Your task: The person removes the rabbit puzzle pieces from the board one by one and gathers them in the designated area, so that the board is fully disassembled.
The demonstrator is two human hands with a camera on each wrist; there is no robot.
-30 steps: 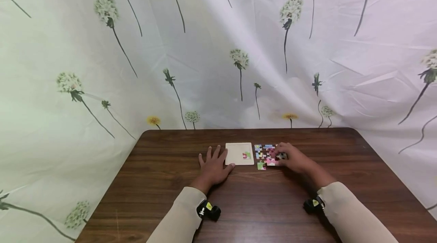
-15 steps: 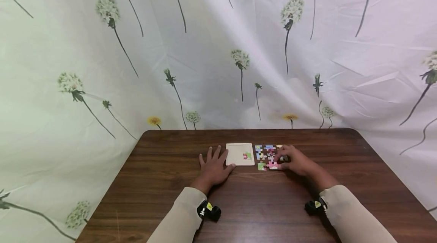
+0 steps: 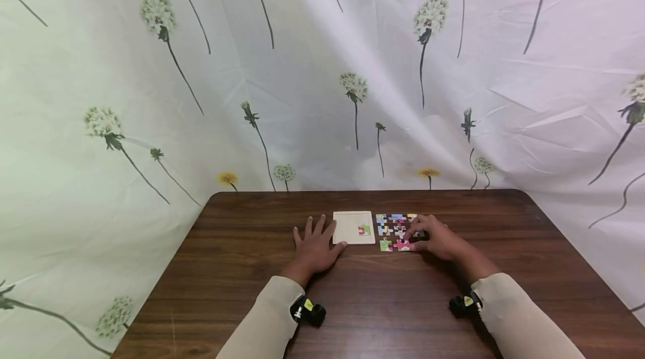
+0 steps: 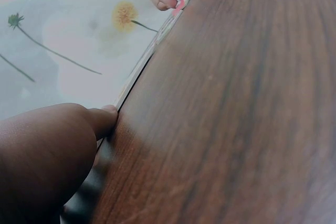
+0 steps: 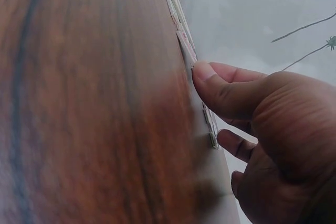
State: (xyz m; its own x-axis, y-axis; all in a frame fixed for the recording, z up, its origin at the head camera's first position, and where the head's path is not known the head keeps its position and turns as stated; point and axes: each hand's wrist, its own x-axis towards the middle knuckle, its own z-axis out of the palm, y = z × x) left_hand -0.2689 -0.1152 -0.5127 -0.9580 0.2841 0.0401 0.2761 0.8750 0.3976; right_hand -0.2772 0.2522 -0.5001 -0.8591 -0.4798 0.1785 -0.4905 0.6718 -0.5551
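My left hand lies on the table with its fingers spread, thumb and forefinger at the left edge of a cream square puzzle tray. One pink-and-green jigsaw piece sits inside the tray, toward its lower right. With thumb and forefinger, my right hand pinches a pink jigsaw piece at the front of the loose group. In the right wrist view the thumb is at the edge of this piece, which tilts slightly up. The right fingers cover some pieces behind them.
Several loose jigsaw pieces lie in rough rows right of the tray, among them a blue one and a green one. The dark wooden table ends at a flower-printed cloth behind.
My right hand has shifted slightly right and toward me, carrying the pink jigsaw piece away from the green one and off the pieces behind. The left hand stays put.
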